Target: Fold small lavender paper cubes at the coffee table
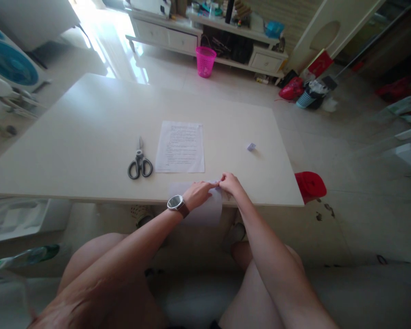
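A pale sheet of paper [205,210] lies at the near edge of the table and hangs over it. My left hand [199,193], with a watch on the wrist, and my right hand [230,183] meet at the sheet's far edge, fingertips pinched together on it. A printed page [181,146] lies just beyond my hands. Grey-handled scissors [140,161] lie to the left of that page, closed, blades pointing away. A small pale folded piece [251,146] sits to the right.
The cream table [89,137] fills the middle of the view. A red stool [310,185] stands at its right near corner. A pink basket [205,61] and a white cabinet [178,36] stand beyond, a fan [8,64] at far left.
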Action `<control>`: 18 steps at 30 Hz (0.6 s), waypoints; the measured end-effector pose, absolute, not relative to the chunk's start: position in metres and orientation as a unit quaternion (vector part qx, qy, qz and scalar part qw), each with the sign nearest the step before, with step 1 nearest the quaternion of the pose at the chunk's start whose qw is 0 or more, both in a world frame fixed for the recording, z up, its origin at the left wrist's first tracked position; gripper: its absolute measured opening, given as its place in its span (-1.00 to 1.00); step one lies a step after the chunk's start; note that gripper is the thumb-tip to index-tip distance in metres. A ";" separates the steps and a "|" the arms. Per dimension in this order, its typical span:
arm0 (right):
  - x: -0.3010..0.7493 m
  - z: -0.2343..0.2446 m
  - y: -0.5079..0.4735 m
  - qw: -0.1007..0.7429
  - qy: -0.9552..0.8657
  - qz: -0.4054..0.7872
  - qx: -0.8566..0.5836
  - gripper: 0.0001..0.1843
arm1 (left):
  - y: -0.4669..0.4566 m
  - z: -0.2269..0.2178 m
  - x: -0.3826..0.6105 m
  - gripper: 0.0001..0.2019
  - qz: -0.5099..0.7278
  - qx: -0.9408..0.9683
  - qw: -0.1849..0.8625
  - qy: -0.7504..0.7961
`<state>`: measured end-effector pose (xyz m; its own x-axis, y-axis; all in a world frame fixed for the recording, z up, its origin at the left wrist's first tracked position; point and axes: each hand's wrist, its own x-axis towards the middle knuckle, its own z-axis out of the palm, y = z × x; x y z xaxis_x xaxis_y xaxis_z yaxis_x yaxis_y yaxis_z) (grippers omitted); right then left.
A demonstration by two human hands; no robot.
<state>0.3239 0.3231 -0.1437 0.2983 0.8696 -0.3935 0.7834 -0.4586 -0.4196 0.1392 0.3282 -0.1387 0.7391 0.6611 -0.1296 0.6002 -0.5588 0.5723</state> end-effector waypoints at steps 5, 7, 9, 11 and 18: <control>0.320 -0.142 0.324 0.060 -0.523 0.273 -0.805 -0.88 | 0.327 -0.137 0.140 -0.46 0.034 0.891 0.291 0.348; 0.319 -0.140 0.324 0.060 -0.521 0.274 -0.806 -0.87 | 0.327 -0.137 0.140 -0.46 0.036 0.892 0.288 0.347; 0.319 -0.139 0.324 0.065 -0.518 0.279 -0.806 -0.87 | 0.328 -0.138 0.139 -0.46 0.043 0.890 0.287 0.351; 0.321 -0.139 0.322 0.076 -0.509 0.292 -0.806 -0.89 | 0.329 -0.140 0.138 -0.45 0.052 0.886 0.295 0.353; 0.339 -0.139 0.313 0.149 -0.485 0.376 -0.775 -0.85 | 0.335 -0.145 0.134 -0.21 0.056 0.859 0.335 0.383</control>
